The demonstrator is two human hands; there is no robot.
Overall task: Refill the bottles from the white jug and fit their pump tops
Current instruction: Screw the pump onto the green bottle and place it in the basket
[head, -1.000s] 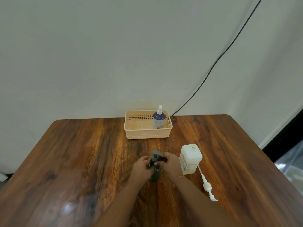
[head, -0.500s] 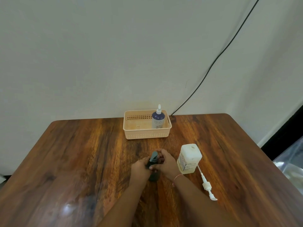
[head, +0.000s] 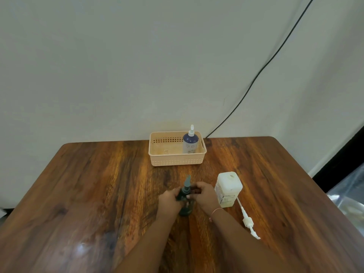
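Observation:
A small dark green bottle [head: 185, 210] stands on the wooden table [head: 98, 194] near its middle. My left hand [head: 169, 200] grips its body. My right hand [head: 204, 196] holds the collar of its grey-green pump top [head: 186, 185], whose spout points away from me. Just to the right stands the white jug [head: 228, 189], uncapped. A loose white pump top [head: 248, 221] with its tube lies on the table right of my right forearm. A blue bottle [head: 190, 143] with a white pump stands in the peach basket [head: 177, 159].
The basket sits at the table's far edge against a pale wall. A black cable [head: 256, 77] runs down the wall behind it. The table's right edge drops to a dark floor with clear plastic [head: 350, 192].
My right hand has turned on the pump collar and the spout now points away from me instead of to the right. The left hand stays on the bottle.

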